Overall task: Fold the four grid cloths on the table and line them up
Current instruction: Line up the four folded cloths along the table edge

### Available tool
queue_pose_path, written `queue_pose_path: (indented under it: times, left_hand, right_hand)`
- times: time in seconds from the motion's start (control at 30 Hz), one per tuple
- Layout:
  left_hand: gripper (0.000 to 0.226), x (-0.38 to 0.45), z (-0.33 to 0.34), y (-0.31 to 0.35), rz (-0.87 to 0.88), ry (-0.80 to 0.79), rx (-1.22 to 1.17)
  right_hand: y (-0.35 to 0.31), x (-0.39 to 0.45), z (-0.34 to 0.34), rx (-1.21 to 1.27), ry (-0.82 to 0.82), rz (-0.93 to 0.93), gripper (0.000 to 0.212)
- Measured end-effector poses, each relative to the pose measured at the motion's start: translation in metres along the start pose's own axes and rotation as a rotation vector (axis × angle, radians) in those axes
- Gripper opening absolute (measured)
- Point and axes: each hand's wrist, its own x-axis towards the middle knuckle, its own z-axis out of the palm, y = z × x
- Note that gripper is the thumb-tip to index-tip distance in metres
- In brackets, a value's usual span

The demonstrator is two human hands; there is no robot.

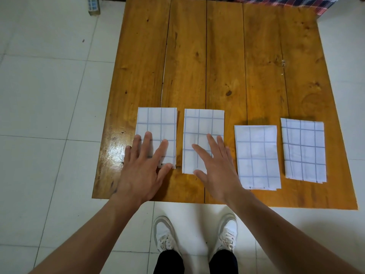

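Left hand [143,167] flat, fingers spread, no grip on anything, palm over near end of first cloth [157,128]. Right hand [214,165] likewise splayed, over second cloth [203,127]. To its right, third cloth [257,157], then fourth cloth [304,150], both untouched. Four cloths counted, all folded rectangles, white with blue grid lines, long axes pointing away from the person, side by side along near worktop [217,56] edge; right pair sits nearer.

- The counter [223,56] is varnished wooden planks, knotty, glossy near its left front corner.
- The four grid cloths [203,123] are thin matt white fabric with blue lines.
- The floor [45,86] is smooth pale tile.
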Motion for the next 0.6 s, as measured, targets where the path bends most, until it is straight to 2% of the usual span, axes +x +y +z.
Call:
queue_pose_path:
  times: [0.23,0.37,0.5,0.6]
  left_hand:
    - [0.062,0.004,0.004,0.005,-0.025,0.019,-0.002]
    - [0.065,-0.002,-0.006,0.017,-0.020,0.107,-0.078]
    - [0.062,-0.007,-0.014,0.036,-0.001,0.179,-0.157]
    - [0.058,-0.008,-0.011,0.053,0.024,0.170,-0.107]
  right_hand:
    - [0.001,0.000,-0.002,0.005,0.001,-0.007,0.071]
    - [0.008,-0.006,-0.013,0.129,0.026,-0.011,0.074]
    - [0.035,-0.026,-0.026,0.214,0.112,0.001,0.071]
    - [0.066,-0.048,-0.034,0.245,0.094,0.036,0.070]
